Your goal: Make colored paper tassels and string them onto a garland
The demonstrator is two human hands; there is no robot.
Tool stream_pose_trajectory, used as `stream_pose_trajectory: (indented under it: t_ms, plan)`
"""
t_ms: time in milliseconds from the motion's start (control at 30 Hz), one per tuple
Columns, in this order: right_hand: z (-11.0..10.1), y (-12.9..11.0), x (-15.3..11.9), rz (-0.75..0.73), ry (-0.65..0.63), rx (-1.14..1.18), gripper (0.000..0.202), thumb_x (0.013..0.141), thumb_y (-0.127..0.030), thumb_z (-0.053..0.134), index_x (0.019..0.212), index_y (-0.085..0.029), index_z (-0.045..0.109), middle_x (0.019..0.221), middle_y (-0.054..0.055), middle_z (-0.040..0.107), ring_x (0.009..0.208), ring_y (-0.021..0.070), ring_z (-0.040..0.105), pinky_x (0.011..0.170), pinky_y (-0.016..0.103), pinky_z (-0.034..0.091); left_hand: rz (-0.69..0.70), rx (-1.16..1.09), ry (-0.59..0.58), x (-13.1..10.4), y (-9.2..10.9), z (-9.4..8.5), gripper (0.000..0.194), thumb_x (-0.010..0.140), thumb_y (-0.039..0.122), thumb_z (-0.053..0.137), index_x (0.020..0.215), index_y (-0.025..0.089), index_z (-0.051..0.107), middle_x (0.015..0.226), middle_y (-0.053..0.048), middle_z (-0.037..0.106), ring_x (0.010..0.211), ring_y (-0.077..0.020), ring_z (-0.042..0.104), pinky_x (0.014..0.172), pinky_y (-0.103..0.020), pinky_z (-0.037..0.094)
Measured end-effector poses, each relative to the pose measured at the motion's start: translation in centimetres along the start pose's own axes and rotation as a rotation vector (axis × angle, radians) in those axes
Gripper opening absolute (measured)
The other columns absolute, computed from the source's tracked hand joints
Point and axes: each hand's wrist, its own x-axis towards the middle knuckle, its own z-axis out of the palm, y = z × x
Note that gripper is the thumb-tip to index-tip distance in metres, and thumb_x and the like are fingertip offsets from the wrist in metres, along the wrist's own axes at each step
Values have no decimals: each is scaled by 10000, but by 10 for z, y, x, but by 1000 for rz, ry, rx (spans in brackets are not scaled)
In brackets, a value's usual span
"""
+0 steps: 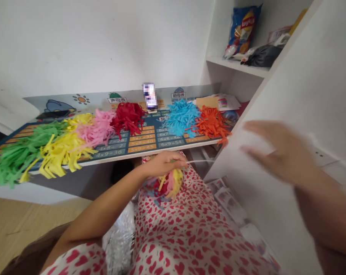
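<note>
6 fluffy shredded-paper piles (127, 116) on desk, left hand (161, 164) fingers pinching mixed strips (168, 185), blurred right hand (278, 152) fingers spread.

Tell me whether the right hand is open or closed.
Open: the right hand is motion-blurred but its fingers are spread, holding nothing, in front of the white shelf.

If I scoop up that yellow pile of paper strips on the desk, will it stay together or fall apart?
The yellow pile is probably floppy and very light: it is loose thin strips, some drooping over the desk edge. A scoop would likely shed strips, since nothing visibly binds them. It touches the green pile and pink pile, so some may tangle and come along.
</note>
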Motion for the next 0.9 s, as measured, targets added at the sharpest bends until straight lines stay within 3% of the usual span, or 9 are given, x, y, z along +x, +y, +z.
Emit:
stream_pose_trajectory:
  t_ms: [33, 100, 200, 300, 433, 600, 733, 800, 900]
  plan:
    - [15, -9, 0, -20, -40, 97, 536, 897, -467, 587, 1377, -239, 518, 1359, 131, 581, 1233, 333, 552, 1023, 515, 454, 23, 2, -27, 7, 4, 5, 336, 916, 435, 578, 895, 131, 719, 856, -57, 716, 773, -142, 624, 735, -227, 468]
    - [57, -27, 1, -43, -334, 334, 628, 853, -471, 635, 1410, -223, 486, 1332, 132, 602, 1195, 313, 580, 980, 446, 484, 62, 21, -57, 16, 9, 12, 323, 922, 409, 577, 888, 124, 724, 846, -57, 715, 759, -139, 620, 726, -225, 464]
    - [126, -38, 2, 121, -626, 521, 363, 932, -397, 492, 1190, -192, 645, 1010, 72, 717, 912, 223, 658, 787, 308, 503, 86, 84, -22, 13, 4, 14, 327, 944, 400, 550, 891, 132, 731, 856, -62, 711, 777, -144, 622, 755, -238, 470]
    - [175, -27, -11, 310, -739, 463, 321, 959, -358, 429, 972, -172, 691, 851, 55, 704, 783, 180, 628, 695, 250, 445, 95, 186, 99, -8, -16, 10, 286, 938, 392, 565, 1024, 177, 734, 1030, -95, 707, 964, -194, 628, 899, -308, 467]
    - [200, -17, -49, 364, -798, 399, 137, 833, -261, 595, 828, -158, 685, 864, 101, 712, 833, 217, 637, 706, 259, 429, -52, 134, 297, -54, -57, 2, 312, 884, 420, 625, 1079, 197, 725, 1149, -106, 693, 1117, -247, 592, 1022, -379, 418]
    - [196, -14, -66, 332, -854, 517, 205, 821, -360, 600, 766, -175, 670, 727, 72, 675, 749, 209, 615, 643, 274, 444, -443, -101, 742, -117, -122, -7, 461, 800, 577, 629, 958, 150, 705, 996, -97, 718, 953, -237, 630, 906, -345, 476]
    - [158, 0, -32, 374, -807, 693, 466, 886, -573, 464, 657, -184, 579, 548, -1, 503, 491, 120, 419, 486, 251, 333, -622, -115, 881, -146, -170, 7, 564, 747, 665, 596, 928, 135, 658, 871, -87, 697, 815, -216, 629, 759, -324, 492]
    - [126, 4, -7, 523, -608, 1017, 484, 813, -636, 583, 604, -200, 548, 502, -22, 411, 426, 94, 293, 436, 251, 212, -688, -129, 884, -149, -187, 23, 576, 759, 661, 588, 1005, 144, 644, 898, -95, 703, 785, -216, 634, 679, -310, 485]
    - [75, 0, 31, 500, -283, 1341, 549, 743, -590, 730, 475, -212, 436, 438, -38, 272, 405, 91, 235, 423, 284, 167, -717, -133, 831, -146, -200, 47, 507, 833, 606, 546, 1083, 175, 635, 1006, -108, 720, 868, -229, 654, 700, -307, 493]
